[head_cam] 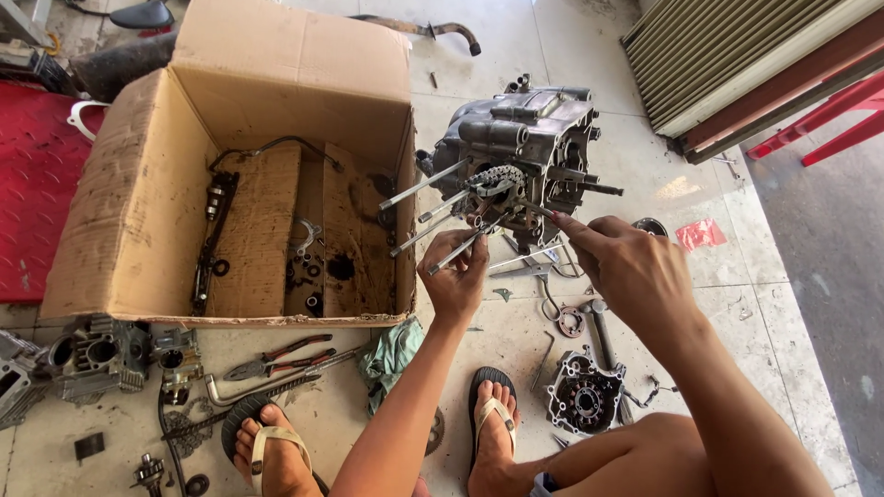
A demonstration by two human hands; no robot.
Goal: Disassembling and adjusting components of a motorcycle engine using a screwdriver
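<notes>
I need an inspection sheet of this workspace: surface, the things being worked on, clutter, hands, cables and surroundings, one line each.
Surface: pale tiled floor, dusty and stained.
Job's things: grey metal engine case upright on the floor, long steel studs sticking out towards the person, a chain on a sprocket at its face.
Clutter: open brown cardboard box holding small parts; red-handled pliers; grey cylinder block; round engine cover; green rag.
Hands: left hand in a grip on a stud end; right hand pointing a finger at the sprocket.
Cables: nothing seen.
Surroundings: red mat, metal roller shutter, the person's feet in sandals.
</notes>
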